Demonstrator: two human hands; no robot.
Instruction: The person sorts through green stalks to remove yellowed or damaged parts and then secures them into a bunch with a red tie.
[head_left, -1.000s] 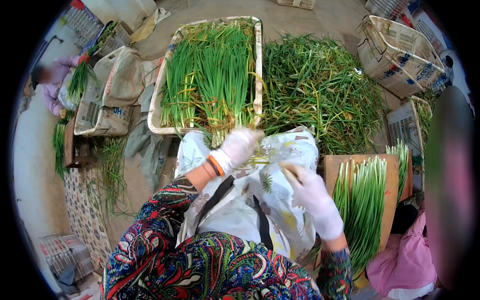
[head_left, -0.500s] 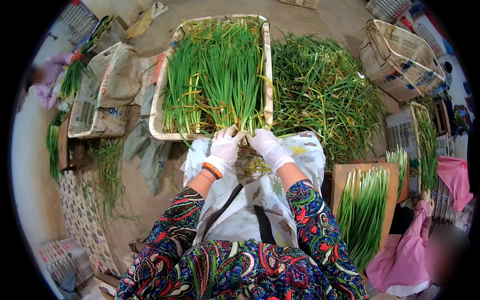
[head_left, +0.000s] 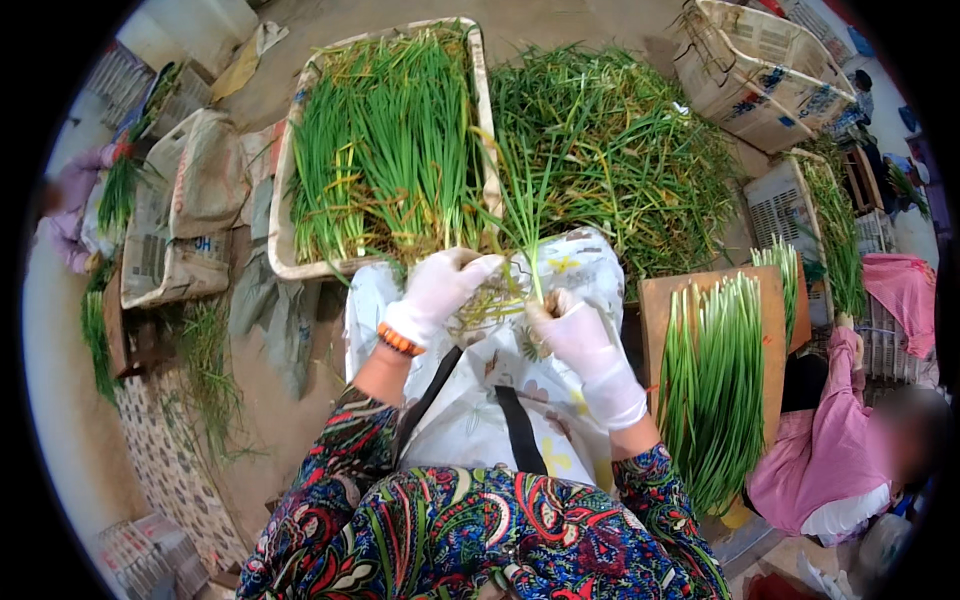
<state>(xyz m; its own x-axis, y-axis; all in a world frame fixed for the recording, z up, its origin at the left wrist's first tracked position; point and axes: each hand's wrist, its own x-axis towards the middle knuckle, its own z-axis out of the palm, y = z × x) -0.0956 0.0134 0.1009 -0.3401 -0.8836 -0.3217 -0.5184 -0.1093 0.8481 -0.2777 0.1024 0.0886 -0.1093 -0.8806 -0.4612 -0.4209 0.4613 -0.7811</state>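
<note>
Both my hands wear thin white gloves. My right hand [head_left: 582,343] pinches the pale lower ends of a few garlic chives [head_left: 533,225], whose green leaves stand upward and fan out. Close by on the left is my left hand [head_left: 440,292], its fingers curled together near the crate's front edge; what they hold, if anything, I cannot make out. A pale plastic crate [head_left: 484,110] in front of me holds a thick layer of garlic chives [head_left: 385,150], stem ends toward me. Yellowed trimmings [head_left: 487,308] lie on my light patterned apron [head_left: 480,400] between the hands.
A loose heap of discarded leaves [head_left: 620,150] spreads right of the crate. A wooden board [head_left: 772,370] at my right carries a row of cleaned chives [head_left: 715,390]. An empty-looking crate [head_left: 765,75] stands far right. A co-worker in pink [head_left: 825,450] sits at right, another person [head_left: 78,205] at far left.
My hands have drawn apart from the crate's front edge. The right hand has come back lower with a few chives pinched in it. The whole view has shifted slightly.
</note>
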